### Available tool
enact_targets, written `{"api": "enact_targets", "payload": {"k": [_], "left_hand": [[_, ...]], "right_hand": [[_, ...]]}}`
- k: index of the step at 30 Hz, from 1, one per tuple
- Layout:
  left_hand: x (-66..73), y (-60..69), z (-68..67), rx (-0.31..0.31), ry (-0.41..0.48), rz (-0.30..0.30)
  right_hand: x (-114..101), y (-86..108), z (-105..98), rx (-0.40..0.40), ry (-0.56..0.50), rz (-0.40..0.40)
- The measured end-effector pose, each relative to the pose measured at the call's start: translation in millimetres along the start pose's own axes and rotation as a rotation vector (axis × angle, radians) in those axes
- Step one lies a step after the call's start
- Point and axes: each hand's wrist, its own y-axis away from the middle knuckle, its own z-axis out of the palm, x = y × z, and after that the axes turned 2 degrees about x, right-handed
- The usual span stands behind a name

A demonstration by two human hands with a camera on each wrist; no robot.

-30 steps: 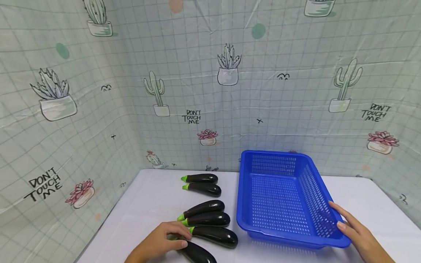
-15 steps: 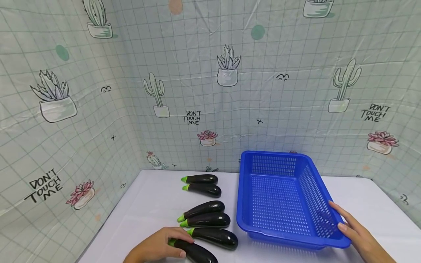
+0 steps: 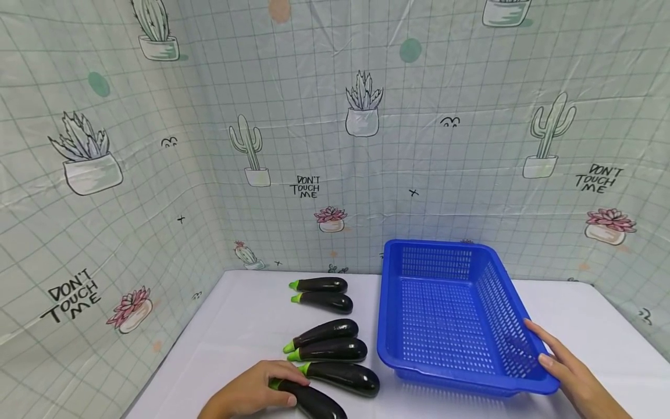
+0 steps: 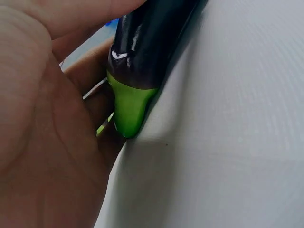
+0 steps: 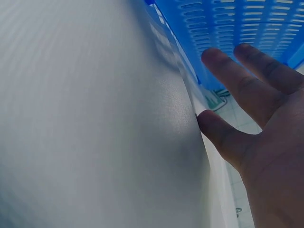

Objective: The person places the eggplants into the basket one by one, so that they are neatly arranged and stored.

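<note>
My left hand (image 3: pixel 256 387) holds a dark eggplant (image 3: pixel 316 401) near its stem end, at the table's front. In the left wrist view the thumb lies along the eggplant's dark skin (image 4: pixel 147 42), with fingers on its far side; its green cap (image 4: pixel 130 107) is beside the palm. Just beyond lies another eggplant (image 3: pixel 342 377). My right hand (image 3: pixel 578 378) rests against the right side of a blue perforated plastic basket (image 3: pixel 445 372), fingertips at the rim. In the right wrist view the lower fingers (image 5: pixel 242 88) are straight and spread beside the slotted basket wall (image 5: pixel 228 28).
Two eggplants lie side by side mid-table, a slim one (image 3: pixel 324 331) and one nearer (image 3: pixel 332 349). A second pair, a far eggplant (image 3: pixel 321 284) and its neighbour (image 3: pixel 325 301), lies at the back. The white tabletop (image 3: pixel 235 326) meets a cactus-print curtain (image 3: pixel 293 233).
My left hand has shifted slightly around the near eggplant's stem end, its thumb moving lower along the side. The basket and right hand have stayed in place.
</note>
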Motion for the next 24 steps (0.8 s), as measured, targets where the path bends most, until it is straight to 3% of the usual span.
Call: {"api": "enact_targets", "payload": {"k": [6, 13, 19, 24], "left_hand": [[-0.8, 0.1, -0.8, 0.026, 0.033, -0.004], [-10.6, 4.0, -6.1, 0.090, 0.067, 0.112], [-9.9, 4.4, -8.7, 0.158, 0.163, 0.029], [-7.1, 3.9, -9.7, 0.228, 0.189, -0.031]], "right_hand": [[-0.4, -0.1, -0.9, -0.003, 0.032, 0.017], [-0.5, -1.6, 0.0, -0.027, 0.064, 0.040], [1.0, -0.7, 0.2, -0.029, 0.037, 0.009], [-1.1, 0.6, 1.6, -0.053, -0.112, 0.042]]}}
